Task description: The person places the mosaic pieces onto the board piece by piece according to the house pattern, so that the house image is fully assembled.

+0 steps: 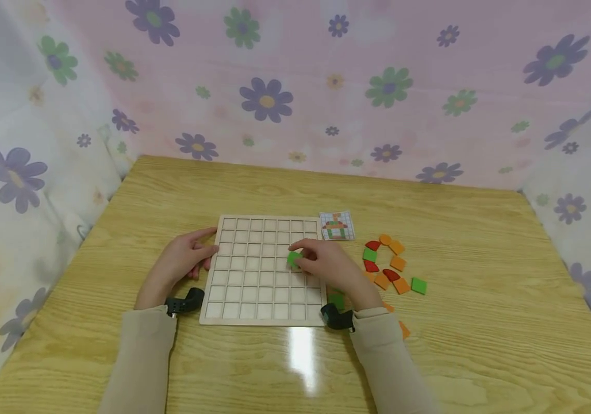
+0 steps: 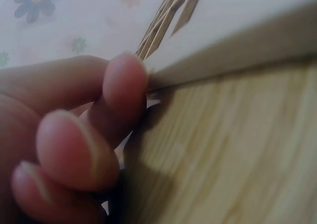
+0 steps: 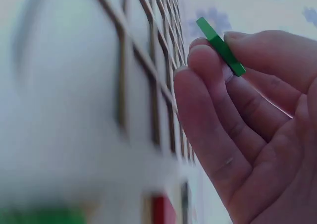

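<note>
Head view: left hand [image 1: 179, 259] has fingertips against the left edge of the gridded board [image 1: 263, 279], fingers loosely bent, not wrapped round it; reads as bracing so the board won't slide on the counter [image 1: 482, 299]. Printed card [image 1: 337, 227] sits just beside the board's top right corner, presumably for easy checking. Loose pieces [image 1: 401, 286], orange, red and green, lie right of the board, likely for short reaches by the right hand [image 1: 329, 265]. Its grip is nearly closed, thumb against fingertips, with the green tile [image 3: 205, 29] pinched between; probably a fingertip hold so it can be turned and set down precisely. Tile is right at the tips, tilted, one end poking out past them, over the board's right half. Looks off the surface; exact cell under it: can't tell.
</note>
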`<state>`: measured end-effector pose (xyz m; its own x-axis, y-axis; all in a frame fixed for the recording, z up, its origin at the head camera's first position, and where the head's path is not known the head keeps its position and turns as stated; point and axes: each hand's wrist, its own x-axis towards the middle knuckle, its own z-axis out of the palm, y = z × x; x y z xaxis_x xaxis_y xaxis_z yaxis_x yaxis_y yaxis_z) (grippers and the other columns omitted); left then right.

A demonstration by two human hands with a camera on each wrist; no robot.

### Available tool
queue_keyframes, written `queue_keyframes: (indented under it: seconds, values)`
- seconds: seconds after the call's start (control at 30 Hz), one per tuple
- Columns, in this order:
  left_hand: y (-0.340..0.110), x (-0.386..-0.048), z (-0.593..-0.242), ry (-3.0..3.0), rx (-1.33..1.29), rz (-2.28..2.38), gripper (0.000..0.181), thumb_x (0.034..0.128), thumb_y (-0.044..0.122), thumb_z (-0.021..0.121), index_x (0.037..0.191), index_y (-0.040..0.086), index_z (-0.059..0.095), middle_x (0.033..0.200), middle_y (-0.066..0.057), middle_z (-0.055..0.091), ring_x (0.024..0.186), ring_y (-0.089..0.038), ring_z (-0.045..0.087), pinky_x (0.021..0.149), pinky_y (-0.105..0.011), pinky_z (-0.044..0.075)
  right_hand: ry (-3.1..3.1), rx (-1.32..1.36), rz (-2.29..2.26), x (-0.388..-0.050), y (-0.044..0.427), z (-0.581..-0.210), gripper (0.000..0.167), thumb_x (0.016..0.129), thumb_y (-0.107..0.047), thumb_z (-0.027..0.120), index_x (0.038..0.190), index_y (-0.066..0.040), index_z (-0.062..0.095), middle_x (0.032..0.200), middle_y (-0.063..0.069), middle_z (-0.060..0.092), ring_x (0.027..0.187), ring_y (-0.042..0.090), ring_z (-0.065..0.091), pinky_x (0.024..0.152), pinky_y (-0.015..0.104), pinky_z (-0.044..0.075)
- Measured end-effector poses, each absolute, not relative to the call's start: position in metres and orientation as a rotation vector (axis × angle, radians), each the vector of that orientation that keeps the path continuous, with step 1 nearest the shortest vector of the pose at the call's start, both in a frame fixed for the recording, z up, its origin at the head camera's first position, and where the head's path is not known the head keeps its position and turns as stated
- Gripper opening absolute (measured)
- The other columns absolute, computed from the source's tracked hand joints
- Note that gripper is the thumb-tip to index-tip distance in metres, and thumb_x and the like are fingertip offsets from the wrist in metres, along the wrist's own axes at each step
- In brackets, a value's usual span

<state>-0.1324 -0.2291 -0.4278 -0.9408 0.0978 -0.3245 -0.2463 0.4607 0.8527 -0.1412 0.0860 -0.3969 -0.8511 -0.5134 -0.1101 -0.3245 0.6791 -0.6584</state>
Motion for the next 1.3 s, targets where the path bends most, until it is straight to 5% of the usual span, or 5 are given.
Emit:
queue_keyframes:
  seconds: [0.93,1.3]
  values:
    - [-0.228,-0.136,-0.426,2.422,-0.106,1.443,0.052,0.0865,0.037,0.057,0.135,0.029,0.039,0.065,-0.012,0.059,0.039,-0.015,0.044,0.040,-0.033,0.044,2.338,-0.906,-0.890,-0.110,0.002,-0.397,0.018,0.083,-0.018,0.064,0.100,-0.022,0.062,0.078,-0.014,0.056,0.072,0.002,0.050,0.066,0.018,0.041]
    - [-0.228,-0.134,-0.426,2.417,-0.132,1.438,0.053,0.0847,0.038,0.059,0.133,0.029,0.041,0.065,-0.012,0.058,0.040,-0.017,0.045,0.040,-0.033,0.043,2.441,-1.026,-0.791,-0.096,-0.009,-0.400,0.015,0.079,-0.018,0.066,0.093,-0.022,0.060,0.070,-0.015,0.051,0.063,0.001,0.046,0.058,0.016,0.038]
